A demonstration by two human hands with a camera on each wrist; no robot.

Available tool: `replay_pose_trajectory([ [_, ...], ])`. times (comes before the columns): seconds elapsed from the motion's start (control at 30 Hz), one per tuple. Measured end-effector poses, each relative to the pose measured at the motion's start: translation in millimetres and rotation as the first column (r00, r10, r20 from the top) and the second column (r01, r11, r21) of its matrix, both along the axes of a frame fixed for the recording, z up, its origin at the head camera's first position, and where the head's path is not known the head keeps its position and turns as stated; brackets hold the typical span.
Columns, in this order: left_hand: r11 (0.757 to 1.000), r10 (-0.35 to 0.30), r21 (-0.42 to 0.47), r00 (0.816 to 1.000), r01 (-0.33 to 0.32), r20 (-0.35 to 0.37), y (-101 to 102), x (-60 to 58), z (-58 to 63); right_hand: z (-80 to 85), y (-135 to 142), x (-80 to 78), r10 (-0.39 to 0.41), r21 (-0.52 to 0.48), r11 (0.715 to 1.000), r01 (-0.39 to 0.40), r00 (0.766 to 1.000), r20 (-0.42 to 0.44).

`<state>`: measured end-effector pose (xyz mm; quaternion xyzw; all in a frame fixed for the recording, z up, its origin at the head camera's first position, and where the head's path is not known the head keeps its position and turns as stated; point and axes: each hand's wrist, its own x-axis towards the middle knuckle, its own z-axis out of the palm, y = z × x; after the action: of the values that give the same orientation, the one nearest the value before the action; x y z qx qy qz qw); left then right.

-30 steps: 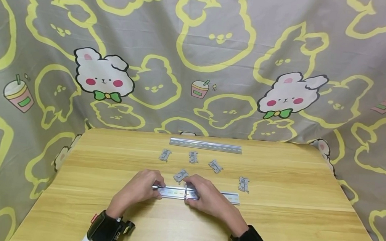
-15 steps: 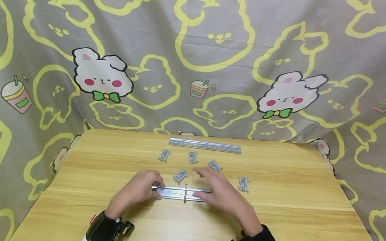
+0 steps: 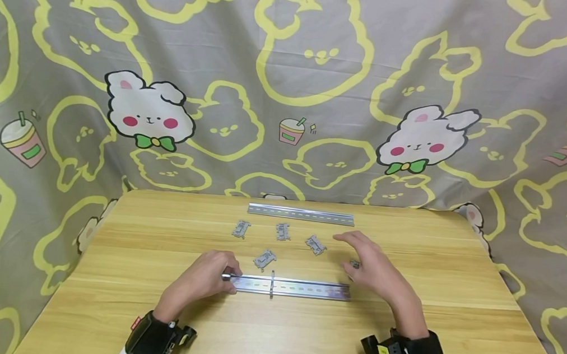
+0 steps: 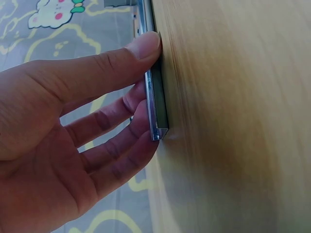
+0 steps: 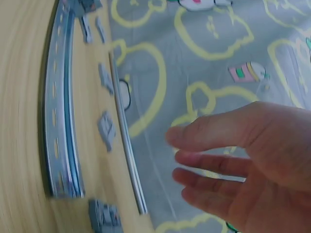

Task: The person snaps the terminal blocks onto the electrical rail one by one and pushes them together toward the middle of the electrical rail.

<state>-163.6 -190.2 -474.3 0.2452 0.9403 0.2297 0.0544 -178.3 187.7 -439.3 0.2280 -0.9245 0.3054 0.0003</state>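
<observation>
- Pinching the near slotted silver metal rail (image 3: pixel 309 290), your left hand (image 3: pixel 209 272) curled around its left end.
- Your right hand (image 3: pixel 376 269) held nothing, fingers loosely extended, near the rightmost grey notched block (image 5: pixel 105 217).
- A thin grey piece (image 3: pixel 272 284) stood across the rail, left of its middle.

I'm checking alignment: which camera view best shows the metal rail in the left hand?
The head view, where the metal rail shows nearly full length, its left end partly covered by the left hand. The left wrist view shows mainly the gripped end; the right wrist view shows the free end and slots.
</observation>
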Motion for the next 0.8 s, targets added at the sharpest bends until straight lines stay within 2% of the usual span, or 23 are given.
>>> replay_pose_trajectory([
  [0.17, 1.0, 0.0, 0.004, 1.0, 0.0, 0.009, 0.2, -0.6, -0.8, -6.4, 16.9, -2.1, -0.042, 0.058, 0.998, 0.037, 0.996, 0.081],
  [0.33, 1.0, 0.003, 0.005, 1.0, -0.003, 0.015, 0.2, -0.5, -1.0, -14.5, 25.3, -5.8, -0.054, 0.128, 0.991, 0.041, 0.993, 0.101],
  [0.8, 1.0, 0.009, 0.013, 1.0, -0.009, 0.02, -0.8, -1.0, -1.6, -26.6, 27.3, -9.3, -0.044, 0.136, 0.99, 0.028, 0.993, 0.111],
])
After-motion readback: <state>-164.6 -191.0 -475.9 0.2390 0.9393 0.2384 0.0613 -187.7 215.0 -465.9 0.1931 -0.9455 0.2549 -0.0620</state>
